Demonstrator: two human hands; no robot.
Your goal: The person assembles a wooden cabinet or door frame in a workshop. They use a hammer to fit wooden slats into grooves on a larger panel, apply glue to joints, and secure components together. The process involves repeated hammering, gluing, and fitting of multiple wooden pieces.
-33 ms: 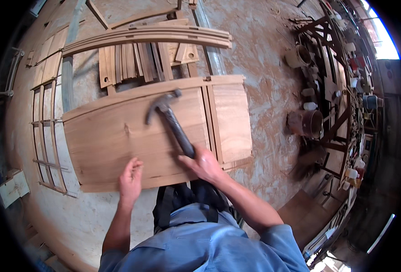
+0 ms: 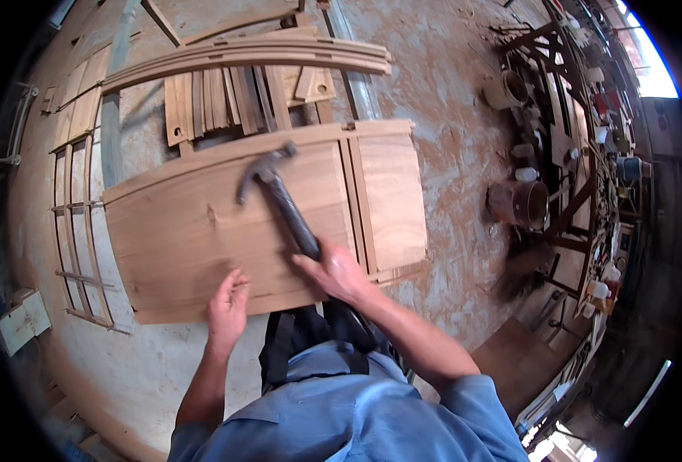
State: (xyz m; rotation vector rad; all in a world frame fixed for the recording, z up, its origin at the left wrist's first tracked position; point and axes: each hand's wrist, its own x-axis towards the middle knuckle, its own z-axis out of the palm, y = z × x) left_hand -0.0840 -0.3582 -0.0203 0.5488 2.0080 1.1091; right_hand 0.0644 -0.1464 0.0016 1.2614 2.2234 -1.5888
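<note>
Blue cloth short-sleeved shirt [image 2: 318,420]: nearest. Bare left hand [image 2: 227,312]: at the near edge of a broad, pale-brown framed wooden panel [image 2: 202,246], forearm rising steeply, fingers loosely bent, grip slack (contact with the wood: cannot tell). Bare right hand [image 2: 341,273]: forearm slanting up and left, fingers wrapped firmly around the lower handle of a dark-handled metal claw hammer [image 2: 288,212], thumb leftward. Hammer: aslant over the panel, head farthest out. Beyond: long, grooved pale wooden rails [image 2: 248,61], laid crosswise.
</note>
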